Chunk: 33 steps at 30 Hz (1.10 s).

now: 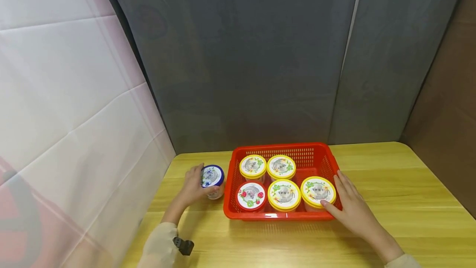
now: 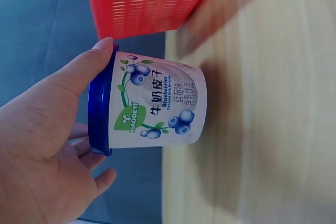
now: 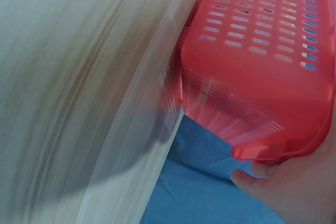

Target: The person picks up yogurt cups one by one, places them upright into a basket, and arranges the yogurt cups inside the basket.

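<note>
On the left, my left hand (image 1: 196, 183) holds a blueberry milk cup (image 1: 213, 176) with a blue lid. In the left wrist view the thumb lies along the lid (image 2: 100, 106) rim and the fingers curl round its far side. The cup stands upright on the table beside a red plastic basket (image 1: 282, 216). My right hand (image 1: 353, 210) rests against the basket's right rim, fingers fairly straight along the outside. Its thumb reaches over the rim to the edge of the nearest yellow-lidded cup (image 1: 318, 190).
Inside the basket stand several yellow-lidded cups (image 1: 284, 195) and a red-lidded strawberry cup (image 1: 251, 196). The wooden table (image 1: 390, 185) is bounded by a dark grey panel (image 1: 238, 61) behind, a white sheet (image 1: 74, 94) at left and a brown panel (image 1: 446, 102) at right.
</note>
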### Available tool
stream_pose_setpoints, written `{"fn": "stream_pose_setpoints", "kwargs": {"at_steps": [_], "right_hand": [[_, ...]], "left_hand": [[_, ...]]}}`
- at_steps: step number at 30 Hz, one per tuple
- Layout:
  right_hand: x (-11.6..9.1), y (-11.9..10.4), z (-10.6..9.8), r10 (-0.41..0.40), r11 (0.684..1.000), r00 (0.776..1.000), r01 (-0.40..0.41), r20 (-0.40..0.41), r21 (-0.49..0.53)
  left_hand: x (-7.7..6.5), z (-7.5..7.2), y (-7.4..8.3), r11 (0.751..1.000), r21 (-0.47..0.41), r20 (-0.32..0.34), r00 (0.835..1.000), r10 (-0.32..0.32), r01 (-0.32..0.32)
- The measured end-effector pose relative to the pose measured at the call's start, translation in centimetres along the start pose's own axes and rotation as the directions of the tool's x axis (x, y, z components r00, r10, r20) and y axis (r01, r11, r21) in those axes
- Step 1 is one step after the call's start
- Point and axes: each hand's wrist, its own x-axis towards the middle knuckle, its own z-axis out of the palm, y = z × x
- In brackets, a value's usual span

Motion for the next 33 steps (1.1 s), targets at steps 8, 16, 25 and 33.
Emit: {"fn": "stream_pose_setpoints", "kwargs": {"at_steps": [8, 16, 25, 33], "right_hand": [[0.0, 0.0, 0.0, 0.004, 1.0, 1.0, -0.003, 0.005, -0.008], [0.0, 0.0, -0.1, 0.001, 1.0, 1.0, -0.001, 0.003, -0.016], [0.0, -0.1, -0.2, 0.002, 1.0, 1.0, -0.002, 0.0, -0.01], [0.0, -0.2, -0.1, -0.002, 1.0, 1.0, 0.002, 0.001, 0.0]], "left_hand": [[0.3, -2.9, 1.4, 0.998, 0.023, -0.079, 0.995, 0.055, -0.054], [0.4, -6.3, 3.7, 0.996, 0.036, -0.125, 0.988, 0.088, -0.084], [0.6, -7.0, 5.2, 0.995, 0.047, -0.112, 0.989, 0.094, -0.089], [1.8, -6.2, 7.0, 0.995, 0.001, -0.089, 0.991, 0.097, -0.097]]}}
